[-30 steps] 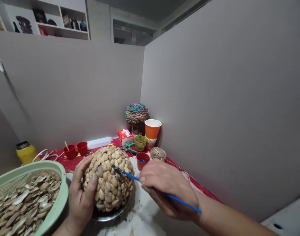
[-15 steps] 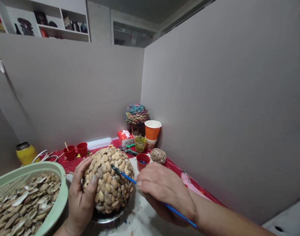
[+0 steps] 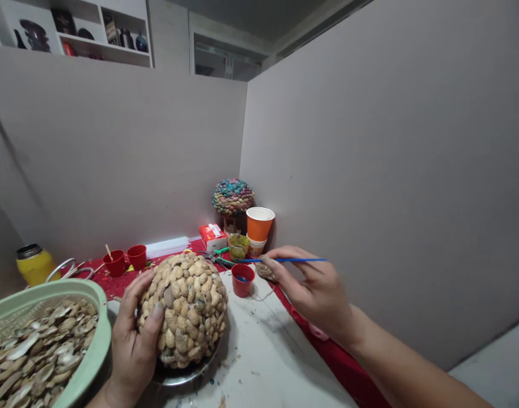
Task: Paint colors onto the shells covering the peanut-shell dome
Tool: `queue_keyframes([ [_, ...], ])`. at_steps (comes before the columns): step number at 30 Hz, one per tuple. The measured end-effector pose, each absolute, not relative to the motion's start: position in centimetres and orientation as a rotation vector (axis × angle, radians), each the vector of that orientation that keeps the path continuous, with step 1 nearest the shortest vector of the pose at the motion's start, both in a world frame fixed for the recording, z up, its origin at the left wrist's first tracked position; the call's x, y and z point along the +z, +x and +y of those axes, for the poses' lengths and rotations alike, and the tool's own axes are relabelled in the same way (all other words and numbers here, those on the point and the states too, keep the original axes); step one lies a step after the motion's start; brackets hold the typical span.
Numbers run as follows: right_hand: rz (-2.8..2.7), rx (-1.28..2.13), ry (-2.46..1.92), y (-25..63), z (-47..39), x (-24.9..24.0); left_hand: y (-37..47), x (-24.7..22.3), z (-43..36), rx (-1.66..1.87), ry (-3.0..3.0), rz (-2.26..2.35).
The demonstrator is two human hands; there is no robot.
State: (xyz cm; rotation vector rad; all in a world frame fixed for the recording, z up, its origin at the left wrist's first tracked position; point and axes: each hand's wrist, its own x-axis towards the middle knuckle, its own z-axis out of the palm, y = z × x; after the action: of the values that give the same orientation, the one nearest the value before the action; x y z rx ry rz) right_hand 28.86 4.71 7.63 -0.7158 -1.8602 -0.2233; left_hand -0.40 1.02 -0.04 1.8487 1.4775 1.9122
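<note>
A ball covered in peanut shells (image 3: 186, 311) rests on a round metal dish (image 3: 185, 378). My left hand (image 3: 135, 334) grips the ball's left side, thumb on its front and fingers behind. Blue-green marks show on a few shells. My right hand (image 3: 314, 289) pinches a thin blue paintbrush (image 3: 302, 260), held nearly level, its tip pointing left above a red cup (image 3: 243, 280) with dark blue liquid.
At the left stands a green basket (image 3: 101, 317) of loose shells. Behind are two red cups (image 3: 136, 257), a yellow jar (image 3: 36, 266), pliers (image 3: 220, 256), a tissue box (image 3: 213, 237), an orange cup (image 3: 260, 225), twine (image 3: 265, 271) and a coloured shell ball (image 3: 232, 196).
My right hand has moved the brush off the ball, up and to the right, over near the red cup. My left hand keeps its hold on the ball.
</note>
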Motion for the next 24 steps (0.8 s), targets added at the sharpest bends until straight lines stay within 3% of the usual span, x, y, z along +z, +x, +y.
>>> queue_keyframes([
  [6,-2.182,-0.084,-1.212,29.7,9.0,5.0,-0.3,0.4,1.0,1.929,1.881,1.506],
  [24,-2.334,0.146,-1.382,29.3,11.8,3.5,-0.4,0.1,1.1,1.913,1.83,1.489],
])
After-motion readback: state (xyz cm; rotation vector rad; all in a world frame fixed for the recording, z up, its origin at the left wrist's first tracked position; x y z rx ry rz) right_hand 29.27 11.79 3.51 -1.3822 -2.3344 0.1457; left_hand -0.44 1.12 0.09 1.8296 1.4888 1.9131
